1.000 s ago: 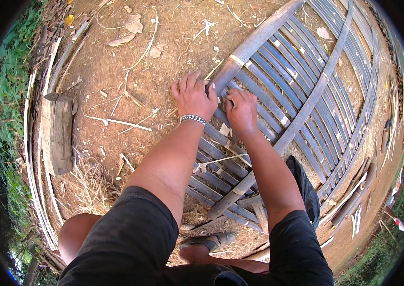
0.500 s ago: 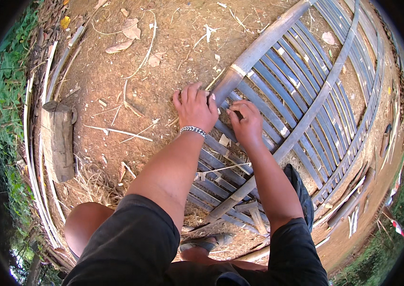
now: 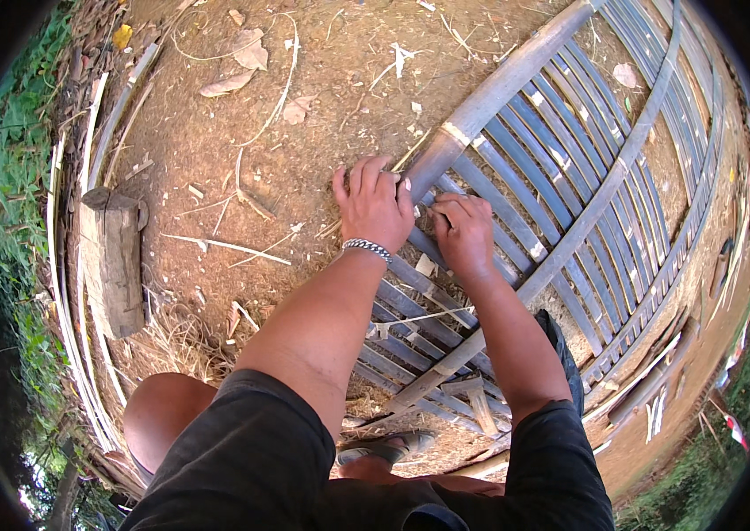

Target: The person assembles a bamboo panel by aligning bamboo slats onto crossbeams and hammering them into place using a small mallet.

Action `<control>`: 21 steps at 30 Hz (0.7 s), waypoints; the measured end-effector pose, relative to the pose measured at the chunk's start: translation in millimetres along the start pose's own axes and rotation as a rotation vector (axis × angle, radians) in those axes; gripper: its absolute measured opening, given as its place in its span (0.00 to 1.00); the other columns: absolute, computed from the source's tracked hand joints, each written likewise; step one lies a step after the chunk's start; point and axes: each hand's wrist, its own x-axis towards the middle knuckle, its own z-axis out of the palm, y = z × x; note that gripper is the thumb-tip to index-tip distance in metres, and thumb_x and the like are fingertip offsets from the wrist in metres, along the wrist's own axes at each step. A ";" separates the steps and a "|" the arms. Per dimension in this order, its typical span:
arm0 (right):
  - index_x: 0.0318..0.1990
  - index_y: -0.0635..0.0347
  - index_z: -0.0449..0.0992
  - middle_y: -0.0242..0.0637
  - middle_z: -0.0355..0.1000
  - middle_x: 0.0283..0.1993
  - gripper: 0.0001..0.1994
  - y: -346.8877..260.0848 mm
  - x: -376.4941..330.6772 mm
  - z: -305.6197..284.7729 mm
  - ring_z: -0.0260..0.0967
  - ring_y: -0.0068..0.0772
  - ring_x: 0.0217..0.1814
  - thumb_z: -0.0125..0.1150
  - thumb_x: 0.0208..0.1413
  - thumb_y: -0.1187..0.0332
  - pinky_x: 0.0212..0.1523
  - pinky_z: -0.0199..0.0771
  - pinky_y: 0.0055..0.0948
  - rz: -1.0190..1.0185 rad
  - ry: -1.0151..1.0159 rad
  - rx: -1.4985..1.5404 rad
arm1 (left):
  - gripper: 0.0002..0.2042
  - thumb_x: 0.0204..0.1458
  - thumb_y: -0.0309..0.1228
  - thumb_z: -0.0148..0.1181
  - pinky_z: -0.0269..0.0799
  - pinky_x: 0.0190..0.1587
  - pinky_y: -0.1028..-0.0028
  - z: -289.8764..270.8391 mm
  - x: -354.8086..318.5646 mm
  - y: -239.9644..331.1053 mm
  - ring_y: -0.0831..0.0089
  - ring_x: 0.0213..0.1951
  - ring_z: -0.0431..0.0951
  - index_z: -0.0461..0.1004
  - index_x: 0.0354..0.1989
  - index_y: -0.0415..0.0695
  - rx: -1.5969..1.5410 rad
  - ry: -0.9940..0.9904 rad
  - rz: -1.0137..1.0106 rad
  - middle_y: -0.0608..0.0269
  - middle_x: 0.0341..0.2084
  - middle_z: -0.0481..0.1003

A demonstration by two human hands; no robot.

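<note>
A panel of split bamboo slats (image 3: 516, 146) lies on the ground, with a thick bamboo pole (image 3: 499, 84) along its far left edge and a flat bamboo crosspiece (image 3: 600, 195) over the slats. My left hand (image 3: 373, 208), wearing a chain bracelet (image 3: 366, 248), is closed around the near end of the pole. Its fingers curl over the far side, partly hidden. A thin pale strip (image 3: 410, 150) sticks out beside these fingers. Just right of the pole end, my right hand (image 3: 465, 234) is pinched close against the slats. Whatever it holds is hidden by its fingers.
A short squared wood block (image 3: 114, 265) stands on the left, beside long pale bamboo strips (image 3: 61, 257). A wooden-handled tool (image 3: 479, 403) lies on the panel near my right forearm. Dry leaves (image 3: 251, 51) and shavings litter the dirt. My sandalled foot (image 3: 384, 449) is below.
My right hand's fingers have curled in more tightly beside the pole end. My left hand stays at the pole. The whole view has shifted slightly.
</note>
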 end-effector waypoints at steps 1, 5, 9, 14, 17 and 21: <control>0.31 0.52 0.79 0.29 0.79 0.39 0.07 0.8 -0.4 0.1 0.74 0.37 0.41 0.71 0.47 0.74 0.49 0.67 0.37 0.000 0.000 0.001 | 0.08 0.57 0.35 0.59 0.46 0.71 0.49 -0.1 0.1 0.2 0.62 0.64 0.68 0.79 0.36 0.45 -0.005 -0.002 0.001 0.63 0.54 0.74; 0.31 0.53 0.79 0.29 0.79 0.39 0.07 -0.3 0.0 0.7 0.74 0.38 0.41 0.71 0.46 0.75 0.49 0.68 0.38 -0.002 -0.011 -0.001 | 0.08 0.57 0.35 0.59 0.46 0.72 0.49 -2.0 -0.2 -1.2 0.62 0.64 0.68 0.78 0.37 0.45 -0.025 -0.032 -0.009 0.63 0.54 0.74; 0.31 0.54 0.79 0.30 0.79 0.40 0.07 -0.8 -0.4 3.4 0.74 0.39 0.41 0.71 0.46 0.75 0.49 0.68 0.38 -0.008 -0.017 -0.018 | 0.08 0.58 0.35 0.59 0.45 0.72 0.49 -4.1 -0.1 -4.2 0.62 0.64 0.67 0.77 0.38 0.44 -0.019 -0.033 -0.001 0.63 0.55 0.73; 0.32 0.55 0.80 0.33 0.80 0.41 0.06 1.2 -3.9 1.6 0.76 0.41 0.43 0.72 0.47 0.74 0.51 0.70 0.40 -0.013 -0.014 -0.021 | 0.08 0.57 0.35 0.59 0.46 0.72 0.48 0.4 -0.2 -3.7 0.60 0.65 0.67 0.77 0.38 0.45 -0.006 -0.027 0.013 0.62 0.56 0.73; 0.33 0.55 0.78 0.35 0.80 0.41 0.05 8.7 -9.3 6.3 0.75 0.43 0.43 0.69 0.49 0.72 0.49 0.69 0.42 0.011 -0.021 -0.021 | 0.08 0.57 0.36 0.59 0.48 0.72 0.48 6.2 0.9 -3.3 0.58 0.64 0.68 0.77 0.38 0.46 0.054 -0.001 0.045 0.61 0.55 0.74; 0.32 0.55 0.78 0.35 0.80 0.42 0.05 -2.7 -11.2 8.5 0.76 0.42 0.44 0.69 0.48 0.72 0.50 0.68 0.43 0.055 0.108 0.037 | 0.09 0.58 0.37 0.58 0.50 0.70 0.48 7.1 1.1 -4.6 0.57 0.62 0.70 0.77 0.40 0.46 0.052 0.005 0.052 0.61 0.55 0.75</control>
